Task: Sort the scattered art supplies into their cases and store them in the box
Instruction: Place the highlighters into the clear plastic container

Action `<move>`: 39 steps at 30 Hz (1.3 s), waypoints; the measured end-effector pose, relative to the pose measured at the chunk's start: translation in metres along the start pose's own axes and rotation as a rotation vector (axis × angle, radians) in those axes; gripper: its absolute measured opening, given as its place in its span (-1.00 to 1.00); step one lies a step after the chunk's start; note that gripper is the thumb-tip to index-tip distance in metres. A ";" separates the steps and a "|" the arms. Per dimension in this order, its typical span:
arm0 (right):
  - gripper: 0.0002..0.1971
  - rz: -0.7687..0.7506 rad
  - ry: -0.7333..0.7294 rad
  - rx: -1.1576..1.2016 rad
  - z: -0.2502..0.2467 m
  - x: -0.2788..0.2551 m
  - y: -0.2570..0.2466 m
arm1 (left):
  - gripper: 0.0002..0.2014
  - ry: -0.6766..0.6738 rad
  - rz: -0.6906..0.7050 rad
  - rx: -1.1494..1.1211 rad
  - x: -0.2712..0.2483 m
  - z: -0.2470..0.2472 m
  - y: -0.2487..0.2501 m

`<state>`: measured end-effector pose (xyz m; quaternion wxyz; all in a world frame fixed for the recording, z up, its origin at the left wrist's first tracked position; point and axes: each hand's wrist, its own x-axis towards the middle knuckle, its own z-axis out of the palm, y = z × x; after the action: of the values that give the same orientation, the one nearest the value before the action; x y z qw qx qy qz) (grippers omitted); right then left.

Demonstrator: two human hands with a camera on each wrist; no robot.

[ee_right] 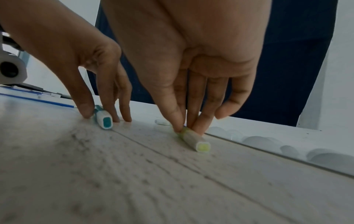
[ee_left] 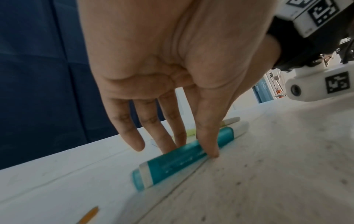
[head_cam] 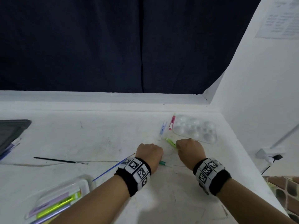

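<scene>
On table (head_cam: 97, 135): left hand (head_cam: 149, 153) pinches teal highlighter (ee_left: 172, 160); right hand (head_cam: 191, 148) seemingly pinches green highlighter (ee_right: 193, 141).

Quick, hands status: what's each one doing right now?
Left hand: pinching the teal marker on the table.
Right hand: pinching the green marker on the table.

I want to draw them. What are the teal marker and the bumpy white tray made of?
Teal marker: probably plastic, smooth with a slightly see-through teal body and matte white ends. Bumpy tray, a paint palette: likely thin moulded plastic, glossy, since its round wells catch light.
</scene>
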<state>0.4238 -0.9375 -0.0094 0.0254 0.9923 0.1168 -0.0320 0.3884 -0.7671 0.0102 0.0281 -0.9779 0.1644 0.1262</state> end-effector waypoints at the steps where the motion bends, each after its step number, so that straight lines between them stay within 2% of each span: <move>1: -0.87 0.017 0.006 0.053 -0.001 -0.003 -0.003 | -0.70 0.009 0.005 -0.004 -0.004 0.000 -0.001; 4: -0.63 0.039 0.012 0.266 0.002 -0.014 -0.009 | -0.69 0.065 0.019 -0.062 -0.020 0.003 -0.005; 8: -0.48 0.040 0.074 0.606 0.002 -0.027 -0.023 | -0.74 0.214 0.007 -0.274 -0.056 0.006 -0.018; 12: -0.48 0.010 0.108 0.854 -0.008 -0.044 -0.050 | -0.66 0.403 0.021 -0.534 -0.112 0.009 -0.049; 14: -0.48 -0.015 0.065 1.032 -0.017 -0.051 -0.069 | -0.72 0.522 0.014 -0.699 -0.143 0.007 -0.066; 16: -0.51 -0.047 0.015 1.196 -0.026 -0.057 -0.090 | -0.85 0.616 -0.069 -0.835 -0.172 0.007 -0.083; 18: -0.58 -0.102 -0.034 1.335 -0.033 -0.061 -0.113 | -0.87 0.665 -0.146 -0.913 -0.198 0.010 -0.100; 21: -0.71 -0.185 -0.123 1.500 -0.037 -0.066 -0.149 | -0.86 0.682 -0.225 -0.948 -0.235 0.022 -0.128; 25: -0.86 -0.252 -0.209 1.558 -0.040 -0.069 -0.192 | -0.73 0.608 -0.306 -1.003 -0.275 0.042 -0.164; 28: -0.89 -0.298 -0.172 1.463 -0.042 -0.066 -0.217 | -0.82 0.577 -0.360 -0.953 -0.298 0.054 -0.185; 31: -0.90 -0.307 -0.164 1.533 -0.039 -0.061 -0.234 | -0.79 0.596 -0.408 -0.821 -0.314 0.061 -0.199; 35: -0.96 -0.263 -0.198 1.636 -0.033 -0.056 -0.247 | -0.80 0.563 -0.378 -0.705 -0.324 0.063 -0.205; 39: -0.94 -0.326 -0.277 1.592 -0.029 -0.056 -0.255 | -0.83 0.573 -0.348 -0.712 -0.320 0.070 -0.206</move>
<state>0.3118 -0.7008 0.0119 -0.6765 0.6711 0.1974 -0.2306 0.1464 -0.4652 0.0269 -0.3339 -0.9350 -0.0539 -0.1062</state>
